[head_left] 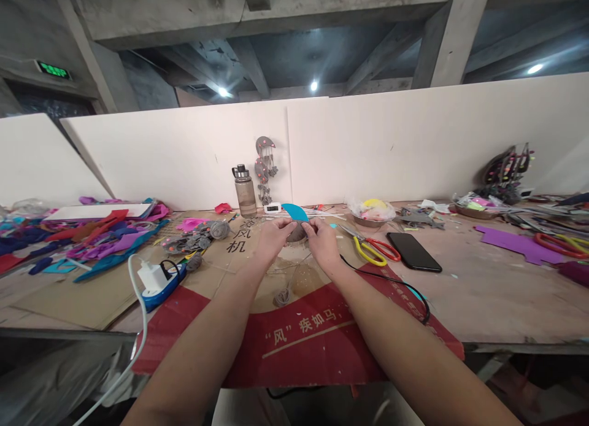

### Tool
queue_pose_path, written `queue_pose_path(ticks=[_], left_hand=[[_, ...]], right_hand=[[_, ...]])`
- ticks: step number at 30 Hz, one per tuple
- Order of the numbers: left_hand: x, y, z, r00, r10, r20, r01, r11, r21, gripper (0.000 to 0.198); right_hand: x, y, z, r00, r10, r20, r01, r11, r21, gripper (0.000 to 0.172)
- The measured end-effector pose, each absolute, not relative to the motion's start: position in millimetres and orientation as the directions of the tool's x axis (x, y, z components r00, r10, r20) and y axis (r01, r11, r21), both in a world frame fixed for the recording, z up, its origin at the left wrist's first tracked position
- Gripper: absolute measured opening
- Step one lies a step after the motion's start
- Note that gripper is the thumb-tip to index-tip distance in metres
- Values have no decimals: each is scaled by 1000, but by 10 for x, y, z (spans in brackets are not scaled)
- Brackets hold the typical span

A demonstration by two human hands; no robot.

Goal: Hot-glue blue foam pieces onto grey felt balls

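Observation:
Over the middle of the cardboard, my left hand (277,234) and my right hand (321,234) pinch a small grey felt piece (298,232) between thumbs and fingers. A curved blue felt piece (294,212) shows just beyond the fingertips; whether it is held too, I cannot tell. Below the hands lies a small ball of grey yarn (281,298), with a strand running up toward them. To the left are a larger grey yarn ball (219,229) and grey felt shapes (186,243). Yellow-and-red scissors (375,251) lie open to the right of my right hand.
A black phone (414,251), a bagged bowl (372,211) and purple felt (510,245) are on the right. A bottle (244,191) and small timer (272,209) stand behind. At left are a power strip (163,288), a white cable (143,328) and a coloured felt pile (101,236).

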State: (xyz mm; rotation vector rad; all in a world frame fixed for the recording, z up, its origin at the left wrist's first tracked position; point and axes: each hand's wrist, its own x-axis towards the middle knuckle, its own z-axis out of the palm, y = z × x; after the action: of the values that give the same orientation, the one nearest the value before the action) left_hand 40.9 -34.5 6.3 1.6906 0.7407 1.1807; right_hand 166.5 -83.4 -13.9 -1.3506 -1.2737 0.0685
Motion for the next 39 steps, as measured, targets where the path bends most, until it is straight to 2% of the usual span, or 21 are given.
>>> queue_pose_path(ticks=[3,5,16,24,31,39], left_hand=[[440,-339,46,449,855,261,-196,-190,962,19],[449,-336,43,475,847,240,-263,-123,957,20],[415,-345,67,408,859,308,-283,-202,938,25],[379,-346,137,444,862,246,-315,-107,943,19],[356,-251,105,487,854,181,-370,15,929,15],[373,-231,66,474,864,171,-348,6,938,13]], right_hand=[[1675,-830,-142,399,680,615,588,325,-740,25],[1674,-832,-137,410,687,599,560,329,-761,25],[1663,-841,-130,403,712,576,482,370,-794,28],[1676,-846,-96,343,719,605,465,430,-774,27],[1704,-854,-75,318,766,558,399,426,-812,29],[1778,-788,-129,316,796,516,378,393,-838,30]])
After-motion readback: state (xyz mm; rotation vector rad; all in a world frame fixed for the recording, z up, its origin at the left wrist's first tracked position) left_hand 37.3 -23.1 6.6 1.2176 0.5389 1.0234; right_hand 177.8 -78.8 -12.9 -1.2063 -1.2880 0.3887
